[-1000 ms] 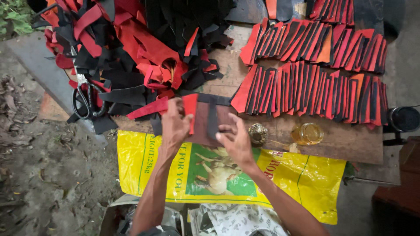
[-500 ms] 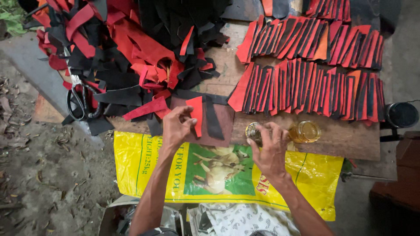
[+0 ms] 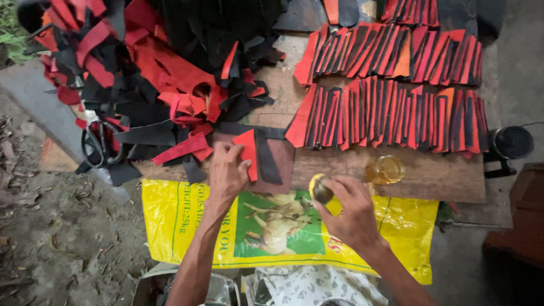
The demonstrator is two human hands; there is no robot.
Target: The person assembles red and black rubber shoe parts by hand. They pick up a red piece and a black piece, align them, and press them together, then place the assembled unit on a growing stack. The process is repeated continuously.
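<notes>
My left hand (image 3: 226, 173) presses down on a red and black strip (image 3: 253, 156) lying on a dark brown pad (image 3: 279, 170) at the board's front edge. My right hand (image 3: 348, 209) is closed around a small round tin (image 3: 321, 190) with a yellow rim, held just in front of the board. A small glass jar of yellowish liquid (image 3: 385, 169) stands on the board to the right of the tin.
Two overlapping rows of red and black strips (image 3: 391, 107) cover the right of the wooden board (image 3: 430, 178). A loose heap of red and black scraps (image 3: 153, 73) lies at left, with scissors (image 3: 96, 144). A yellow printed sack (image 3: 187, 221) hangs below. A black round object (image 3: 511, 141) sits at right.
My right hand left the strip, reached right to the tin and picked it up, bringing it toward me. My left hand stayed on the strip.
</notes>
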